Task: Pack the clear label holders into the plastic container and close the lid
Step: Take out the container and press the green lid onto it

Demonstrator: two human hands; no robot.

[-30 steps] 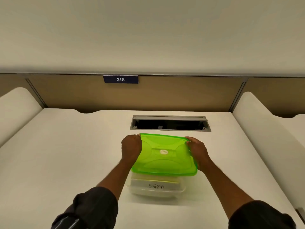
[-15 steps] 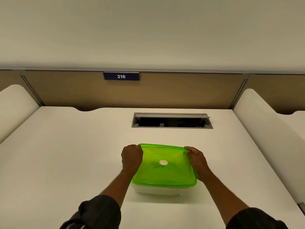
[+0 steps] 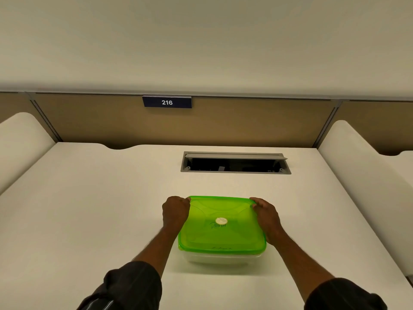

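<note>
While a pale wall fills the upper half of the view, one white desk (image 3: 89, 209) lies below it, backed by a tan partition (image 3: 245, 124) and flanked by two rounded white dividers, one on each side. One dark sign (image 3: 167, 102) reading 216 hangs on the partition's top edge, and one open grey cable hatch (image 3: 235, 163) is set into the desk near the back. One clear container (image 3: 222, 258) sits on the desk at centre front, one green lid (image 3: 221, 224) lying flat across it, bearing one round sticker and handwriting. Two hands grip the lid's far corners: the left hand (image 3: 175, 212) curled into a fist at the left corner, the right hand (image 3: 267, 217) with fingers together, hooked over the right edge. Both forearms emerge from dark sleeves. The container's contents cannot be made out.
</note>
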